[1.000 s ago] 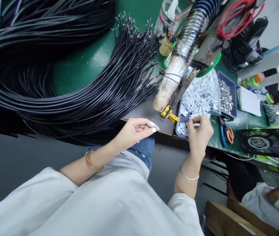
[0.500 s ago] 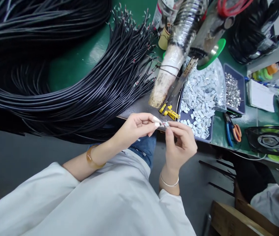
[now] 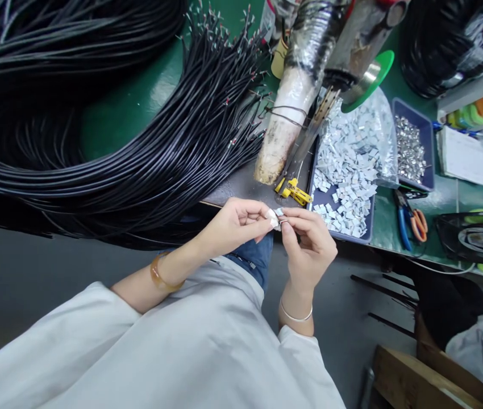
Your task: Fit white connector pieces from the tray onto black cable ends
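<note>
A small, flat, pale-blue piece [image 3: 279, 211] sat between your fingertips, just off the near edge of the bench, with what looked like a thin wire end [image 3: 283, 221] beside it. Your left hand [image 3: 237, 226] was closed in a pinch at the piece, white coverings [image 3: 271, 217] on its fingertips. Your right hand [image 3: 309, 244] pinched from the other side, thumb against forefinger; which hand bore more of the piece, I couldn't tell.

For work that fine, you did best with a light, steady pinch: left hand as the anchor, small adjustments from the right, and both parts lined up before any pressure. Squeezing hard risked bending the wire or flicking the piece away, and fingertips crowded together hid the join from you.

Just beyond your hands lay yellow plastic clips [image 3: 296, 191], below a white tube with a browned end [image 3: 284, 116]. To their right, a dark-blue plastic tray [image 3: 371, 218] held loose pale-blue pieces [image 3: 352, 193]. Farther right lay pliers with blue and orange handles [image 3: 404, 224]. A thick bundle of black cables [image 3: 173, 130] curved across the green tabletop [image 3: 113, 128] on your left.
</note>
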{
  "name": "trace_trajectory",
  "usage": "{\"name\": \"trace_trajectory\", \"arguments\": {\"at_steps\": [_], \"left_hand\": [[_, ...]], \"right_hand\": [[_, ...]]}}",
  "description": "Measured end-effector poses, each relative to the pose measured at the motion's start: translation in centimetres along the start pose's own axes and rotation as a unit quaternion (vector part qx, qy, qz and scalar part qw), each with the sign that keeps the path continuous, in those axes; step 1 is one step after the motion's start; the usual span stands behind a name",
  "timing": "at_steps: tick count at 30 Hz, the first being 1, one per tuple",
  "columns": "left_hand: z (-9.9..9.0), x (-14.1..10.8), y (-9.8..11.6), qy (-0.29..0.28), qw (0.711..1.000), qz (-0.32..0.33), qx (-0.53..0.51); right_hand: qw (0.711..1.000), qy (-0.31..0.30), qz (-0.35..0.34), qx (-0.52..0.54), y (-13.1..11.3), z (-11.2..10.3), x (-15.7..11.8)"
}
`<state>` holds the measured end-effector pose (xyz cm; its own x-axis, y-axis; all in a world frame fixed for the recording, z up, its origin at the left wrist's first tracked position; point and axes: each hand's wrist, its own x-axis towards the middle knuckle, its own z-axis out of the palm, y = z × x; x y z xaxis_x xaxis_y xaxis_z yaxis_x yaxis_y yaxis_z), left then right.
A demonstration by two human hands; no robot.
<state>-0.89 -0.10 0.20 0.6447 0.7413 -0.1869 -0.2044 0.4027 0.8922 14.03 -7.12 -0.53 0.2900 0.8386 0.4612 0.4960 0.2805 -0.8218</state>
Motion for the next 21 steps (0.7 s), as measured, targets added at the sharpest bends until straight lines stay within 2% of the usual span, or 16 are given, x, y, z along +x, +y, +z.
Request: {"name": "trace_trajectory", "arguments": {"at_steps": [3,7,9,10,13,15,18,21], "left_hand": [[-0.4,0.0,0.2,-0.043,0.999,-0.015,0.000],[-0.7,-0.1,0.3,-0.099,0.995,-0.003,-0.004],[-0.6,-0.2,0.2,-0.089,0.996,0.011,0.003],[-0.6,-0.1,0.2,-0.065,0.998,0.020,0.004],[-0.4,-0.1,0.1,0.027,0.999,0.041,-0.006],[-0.2,0.1,0.1,0.056,0.997,0.049,-0.013],[0.0,0.2,0.2,0.075,0.996,0.052,-0.011],[0.1,0.4,0.5,0.096,0.994,0.051,0.006]], "right_hand": [[1.000,-0.005,-0.005,0.022,0.2,-0.4,0.1],[0.975,-0.079,0.099,0.184,0.8,-0.6,0.4],[0.971,-0.080,0.117,0.194,1.0,-0.5,0.6],[0.978,-0.055,0.110,0.166,0.9,-0.4,0.6],[0.998,0.054,0.034,0.016,0.4,-0.2,0.5],[0.993,0.089,-0.034,-0.067,-0.2,-0.1,0.3],[0.982,0.077,-0.126,-0.119,-0.7,0.1,0.0],[0.974,0.045,-0.176,-0.137,-0.5,0.4,-0.3]]}}
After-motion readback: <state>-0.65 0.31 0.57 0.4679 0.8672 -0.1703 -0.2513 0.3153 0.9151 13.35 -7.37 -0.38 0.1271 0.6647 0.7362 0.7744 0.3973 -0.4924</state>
